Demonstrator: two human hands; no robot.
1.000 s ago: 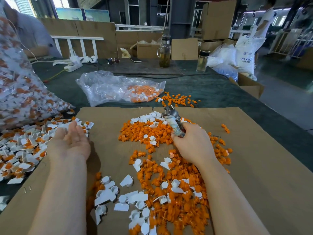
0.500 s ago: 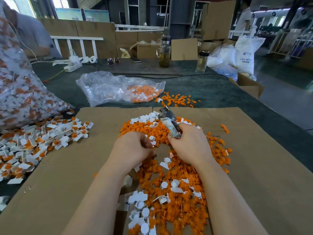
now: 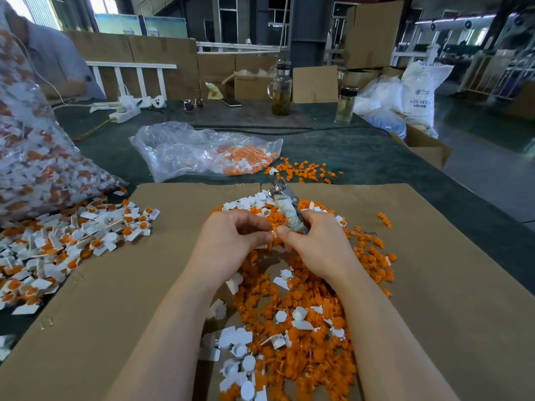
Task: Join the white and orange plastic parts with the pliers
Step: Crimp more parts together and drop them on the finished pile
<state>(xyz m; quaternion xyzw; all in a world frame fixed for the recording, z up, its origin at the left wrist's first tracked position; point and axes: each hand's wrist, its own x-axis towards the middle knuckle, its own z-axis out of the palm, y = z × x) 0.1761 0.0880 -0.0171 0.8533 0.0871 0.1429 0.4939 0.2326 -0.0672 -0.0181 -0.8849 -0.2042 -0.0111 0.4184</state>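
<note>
Warehouse room; dark green surface (image 3: pixel 362 157) under flat brown cardboard (image 3: pixel 448 285). Loose orange parts (image 3: pixel 292 328), white parts (image 3: pixel 237 340) heaped. Right hand (image 3: pixel 315 247) grips pliers (image 3: pixel 285 206); left hand (image 3: pixel 231 244) pinches something small, probably a part.

A glass jug (image 3: pixel 281 94), a bottle (image 3: pixel 345 105) and sunglasses (image 3: pixel 193 104) stand beyond the cardboard sheet (image 3: pixel 451 285).

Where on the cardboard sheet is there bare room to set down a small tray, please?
The cardboard sheet is bare along its right side, beyond the loose parts pile, and in a strip on the left between that pile and the joined pieces. The middle is crowded: both hands work there, the right hand holding the pliers.
</note>
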